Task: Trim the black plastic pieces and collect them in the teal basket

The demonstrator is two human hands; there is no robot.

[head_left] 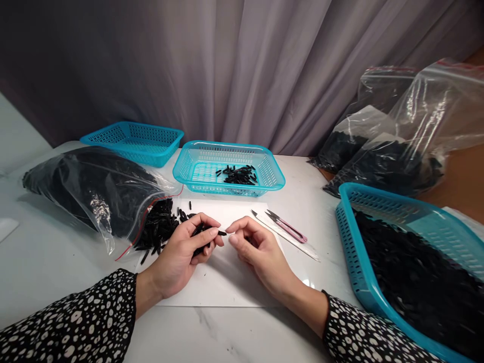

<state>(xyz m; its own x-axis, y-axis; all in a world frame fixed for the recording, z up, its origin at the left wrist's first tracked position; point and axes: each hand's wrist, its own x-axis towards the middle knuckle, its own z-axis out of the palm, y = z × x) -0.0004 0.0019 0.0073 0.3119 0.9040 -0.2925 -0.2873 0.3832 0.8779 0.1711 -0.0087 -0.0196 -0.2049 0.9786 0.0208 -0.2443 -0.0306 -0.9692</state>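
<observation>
Spotted sleeves [71, 322] come closest to my view, reaching in toward the white sheet [223, 296] on the desk [204, 338]. Above that sheet, I see the left hand [181, 259] with its thumb and forefinger pinched narrow on a slender black piece [222, 233]; its tip pokes out toward the right hand [264, 252], and more dark pieces sit cupped in the same palm. Right fingers curl in just beside the tip, thumb close to forefinger, and I cannot tell whether they grip anything. Loose black pile [157, 227] spills over the sheet's left edge, at the mouth of a clear zip bag [91, 186]. Pink-handled snips [280, 222] and a pale pointed tool [300, 247] lie by the sheet's right edge. Just beyond the sheet I have a blue basket [227, 188] with a small black heap inside; right of the sheet, well apart, stands a fuller basket [350, 252].
</observation>
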